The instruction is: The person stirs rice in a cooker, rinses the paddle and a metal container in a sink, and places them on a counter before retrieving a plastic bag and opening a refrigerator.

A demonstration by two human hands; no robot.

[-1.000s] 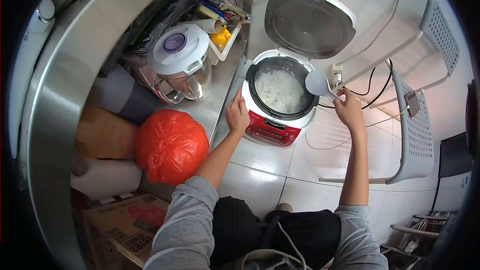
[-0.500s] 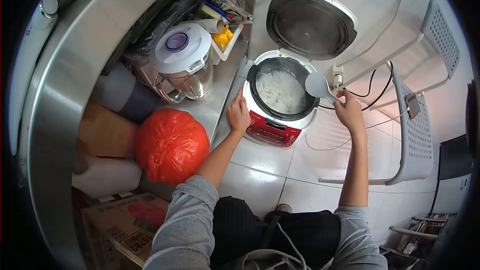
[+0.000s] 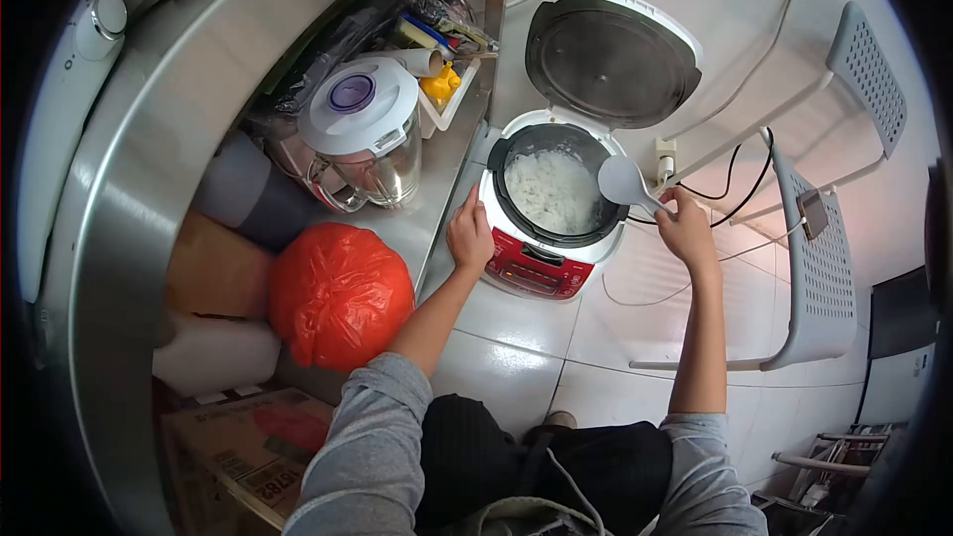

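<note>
A red and white rice cooker (image 3: pixel 541 273) stands on the tiled floor, its dark-lined lid (image 3: pixel 613 60) tipped up at the back. White rice (image 3: pixel 552 191) lies in the inner pot, with a haze of steam over it. My left hand (image 3: pixel 471 235) rests against the cooker's left side, fingers stretched along the white casing. In my right hand (image 3: pixel 687 230), a grey-white rice paddle (image 3: pixel 623 182) is gripped by its handle. The paddle's broad head overlaps the pot's right rim in this view.
On the steel shelf (image 3: pixel 445 174) at left are a blender (image 3: pixel 362 134), a red plastic bag (image 3: pixel 340 295) and a white tray (image 3: pixel 459 94) of small items. A cardboard box (image 3: pixel 248 442) sits below. Right of the cooker are a plug (image 3: pixel 666 151), cables and a grey perforated chair (image 3: pixel 819 258).
The paddle has shifted slightly left and down over the pot's rim, my right hand moving with it. My left hand stays at the cooker's side. The view has moved slightly.
</note>
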